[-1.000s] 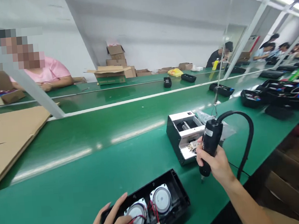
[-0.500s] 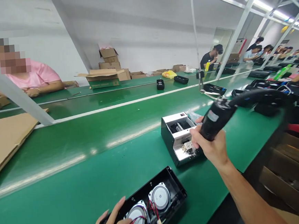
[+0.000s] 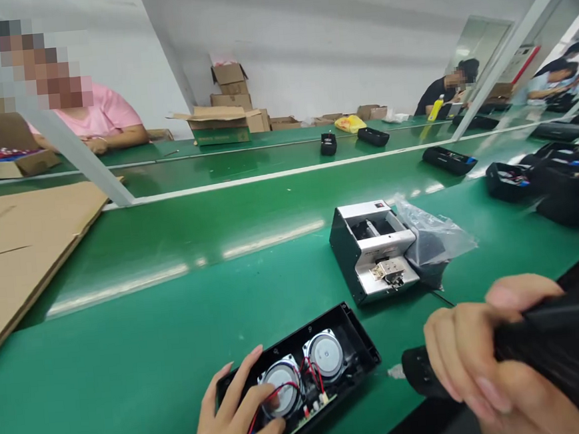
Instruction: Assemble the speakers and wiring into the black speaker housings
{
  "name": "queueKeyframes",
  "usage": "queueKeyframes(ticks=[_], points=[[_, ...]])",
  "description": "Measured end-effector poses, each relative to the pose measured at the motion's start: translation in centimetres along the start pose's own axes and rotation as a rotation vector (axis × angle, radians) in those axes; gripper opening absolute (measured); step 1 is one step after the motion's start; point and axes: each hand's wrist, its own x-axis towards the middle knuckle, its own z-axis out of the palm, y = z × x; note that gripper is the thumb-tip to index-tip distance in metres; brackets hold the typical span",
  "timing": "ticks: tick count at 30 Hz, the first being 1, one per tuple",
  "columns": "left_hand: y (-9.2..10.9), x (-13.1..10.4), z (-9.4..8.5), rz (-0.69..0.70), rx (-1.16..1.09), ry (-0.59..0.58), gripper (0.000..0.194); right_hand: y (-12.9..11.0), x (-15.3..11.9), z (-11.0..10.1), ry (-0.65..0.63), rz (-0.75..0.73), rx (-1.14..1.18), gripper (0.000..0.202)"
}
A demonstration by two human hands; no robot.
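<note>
- The right hand (image 3: 486, 368), at the near right, is closed around the black electric screwdriver (image 3: 531, 352), tip pointing left.
- The left hand (image 3: 235, 422) rests open-fingered on the near-left end of the black speaker housing (image 3: 302, 376), just left of the screwdriver tip.

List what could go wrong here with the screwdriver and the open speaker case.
1. The red wires lie loose over the speakers; the screwdriver tip could snag or pinch them.
2. The left hand rests on the speaker case near the tip's path; a slip might hit the fingers.
</note>
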Motion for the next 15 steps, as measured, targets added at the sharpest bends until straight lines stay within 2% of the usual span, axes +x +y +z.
queueKeyframes(ticks=[4,8,15], points=[[0.8,0.6,0.5,-0.024,-0.050,0.126,0.038,1.0,-1.0,1.6,-0.121,0.078,0.002,0.021],[1.1,0.8,0.3,-0.080,-0.064,0.088,0.035,2.6,-1.0,2.5,-0.156,0.109,-0.003,0.020],[1.1,1.1,0.2,-0.086,-0.069,0.104,0.036,3.4,-1.3,3.0,-0.076,0.141,-0.114,0.017]])
